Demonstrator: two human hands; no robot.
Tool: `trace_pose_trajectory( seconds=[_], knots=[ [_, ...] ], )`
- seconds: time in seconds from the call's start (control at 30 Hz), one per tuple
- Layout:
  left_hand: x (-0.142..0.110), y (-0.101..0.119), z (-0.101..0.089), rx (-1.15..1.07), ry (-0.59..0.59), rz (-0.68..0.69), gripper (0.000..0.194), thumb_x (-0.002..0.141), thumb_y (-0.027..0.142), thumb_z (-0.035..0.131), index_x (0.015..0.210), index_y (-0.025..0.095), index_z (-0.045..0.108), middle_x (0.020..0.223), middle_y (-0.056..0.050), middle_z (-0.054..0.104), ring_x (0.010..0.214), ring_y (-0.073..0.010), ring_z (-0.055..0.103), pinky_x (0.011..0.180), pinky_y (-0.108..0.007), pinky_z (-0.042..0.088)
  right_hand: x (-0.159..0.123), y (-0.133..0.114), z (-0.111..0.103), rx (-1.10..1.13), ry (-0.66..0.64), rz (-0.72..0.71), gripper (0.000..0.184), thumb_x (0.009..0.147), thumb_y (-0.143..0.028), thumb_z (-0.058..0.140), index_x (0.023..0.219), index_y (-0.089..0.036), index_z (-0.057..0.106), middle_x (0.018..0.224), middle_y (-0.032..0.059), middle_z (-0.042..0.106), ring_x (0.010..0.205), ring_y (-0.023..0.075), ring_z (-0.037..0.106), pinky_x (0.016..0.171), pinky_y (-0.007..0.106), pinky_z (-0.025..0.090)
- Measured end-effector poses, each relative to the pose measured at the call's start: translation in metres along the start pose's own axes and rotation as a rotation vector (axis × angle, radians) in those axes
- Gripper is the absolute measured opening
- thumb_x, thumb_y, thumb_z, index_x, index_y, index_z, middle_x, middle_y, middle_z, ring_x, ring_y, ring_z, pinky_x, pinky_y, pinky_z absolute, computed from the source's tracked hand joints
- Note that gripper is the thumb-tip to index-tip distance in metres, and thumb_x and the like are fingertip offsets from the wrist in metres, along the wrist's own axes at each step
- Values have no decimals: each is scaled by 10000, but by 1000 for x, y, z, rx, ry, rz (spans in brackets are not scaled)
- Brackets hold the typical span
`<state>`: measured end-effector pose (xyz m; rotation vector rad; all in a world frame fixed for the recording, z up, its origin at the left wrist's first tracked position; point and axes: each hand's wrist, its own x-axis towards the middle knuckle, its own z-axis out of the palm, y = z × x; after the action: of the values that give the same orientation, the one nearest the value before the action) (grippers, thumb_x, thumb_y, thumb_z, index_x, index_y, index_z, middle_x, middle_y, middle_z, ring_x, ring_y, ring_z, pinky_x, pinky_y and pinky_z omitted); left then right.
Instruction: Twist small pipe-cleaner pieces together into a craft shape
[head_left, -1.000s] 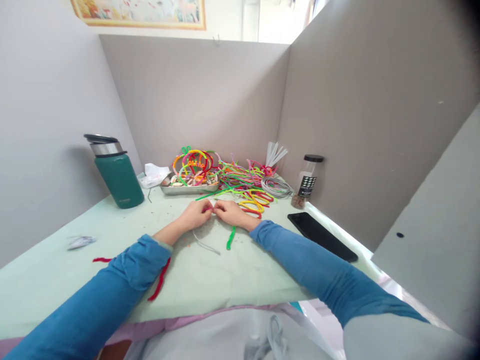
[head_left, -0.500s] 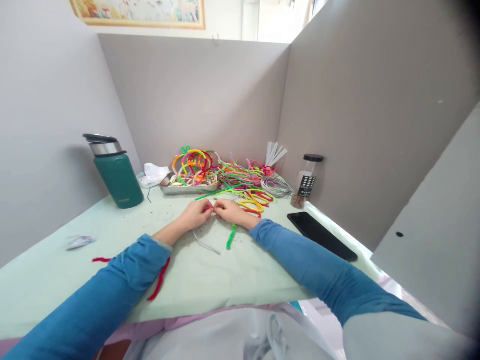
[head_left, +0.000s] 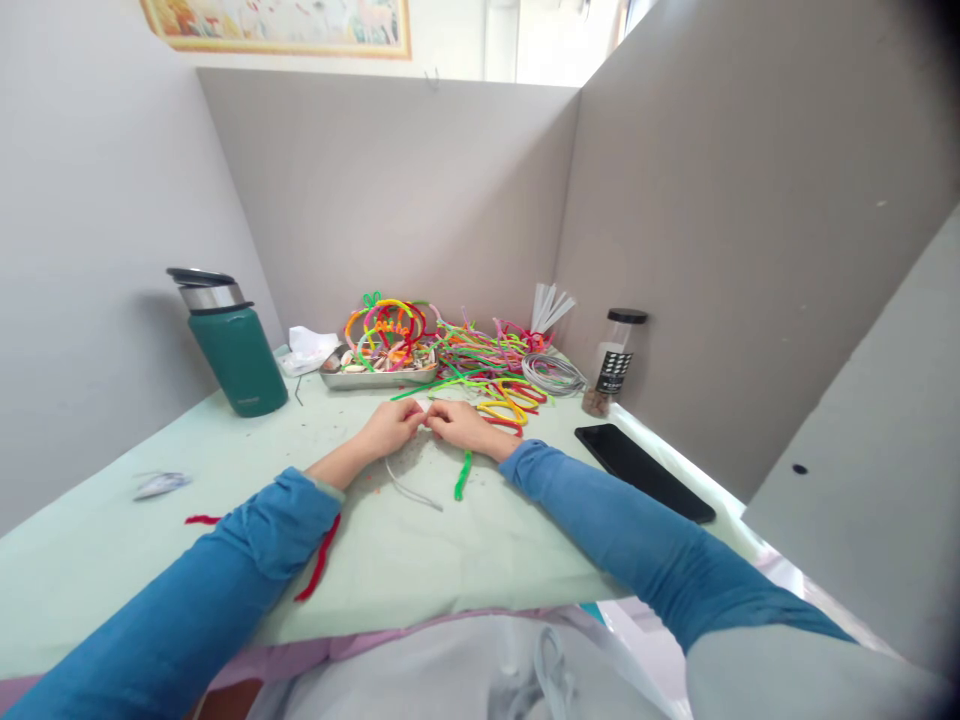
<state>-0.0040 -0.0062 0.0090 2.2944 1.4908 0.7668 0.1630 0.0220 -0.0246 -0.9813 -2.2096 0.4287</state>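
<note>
My left hand (head_left: pixel 391 427) and my right hand (head_left: pixel 459 425) meet above the middle of the table, each closed in a pinch. A small pale thing (head_left: pixel 424 404) shows at their fingertips, mostly hidden by the fingers. From under my left hand a thin grey wire (head_left: pixel 411 492) runs out over the cloth; whether the hand holds it is hidden. A short green pipe cleaner (head_left: pixel 463 478) lies just below my right wrist. Red pipe cleaner pieces (head_left: pixel 321 562) stick out from beneath my left forearm.
At the back stand a metal tray (head_left: pixel 379 380) with shells and bent pipe cleaners, a heap of pipe cleaners (head_left: pixel 487 350) and a grey wire coil (head_left: pixel 553 374). A green bottle (head_left: pixel 240 360) is left; a black-lidded jar (head_left: pixel 615 365) and a phone (head_left: pixel 645 472) are right. Partitions (head_left: pixel 390 180) enclose the table.
My fingers have shifted slightly at the pinch, and the pink glimpsed there before shows less. The grey wire's end has moved a touch; everything else stays put.
</note>
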Motion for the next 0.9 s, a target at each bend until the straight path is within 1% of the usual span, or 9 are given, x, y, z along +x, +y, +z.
trace_pose_trajectory(
  seconds=[0.2,0.37,0.5,0.67,0.77,0.83,0.9],
  knots=[
    [0,0,1,-133,-43,-51,286,772,428,446,631,185,497,473,44,499,407,-95,426,432,-218,315,-1,3,1,6,10,-51,142,827,-204,466,762,-165,585,662,-22,563,613,105,443,586,217,291],
    [0,0,-1,-331,-109,-125,242,737,406,519,677,173,496,474,60,489,333,-65,378,373,-211,272,-4,1,0,31,16,-77,146,829,-209,471,772,-165,598,660,-22,560,618,108,443,590,218,296],
    [3,-9,0,-441,-136,-154,244,710,390,575,671,160,502,458,47,515,314,-55,372,356,-204,250,-6,-1,-2,41,7,-95,147,823,-207,477,785,-165,612,660,-25,555,617,108,441,591,218,299],
    [7,-17,2,-542,-167,-161,282,700,421,601,673,153,517,470,27,545,315,-59,388,354,-207,259,-7,-2,-3,69,7,-125,151,827,-209,474,770,-160,606,650,-26,546,613,108,440,587,221,298],
    [5,-13,1,-497,-156,-138,283,714,428,582,687,153,522,496,27,555,332,-62,401,372,-207,287,-6,-1,-2,73,12,-120,152,827,-208,473,777,-160,608,653,-24,554,613,108,442,588,221,301],
    [3,-9,0,-391,-121,-107,278,729,430,562,709,155,533,539,25,572,355,-66,416,392,-210,316,-5,1,-1,64,19,-100,150,823,-199,472,779,-161,610,663,-20,566,621,109,452,594,219,303],
    [2,-5,-1,-223,-72,-81,276,756,433,527,725,161,559,529,32,551,389,-83,439,423,-216,336,-3,2,1,50,31,-68,140,812,-186,476,773,-162,608,665,-16,576,626,110,462,597,216,305]
  ],
)
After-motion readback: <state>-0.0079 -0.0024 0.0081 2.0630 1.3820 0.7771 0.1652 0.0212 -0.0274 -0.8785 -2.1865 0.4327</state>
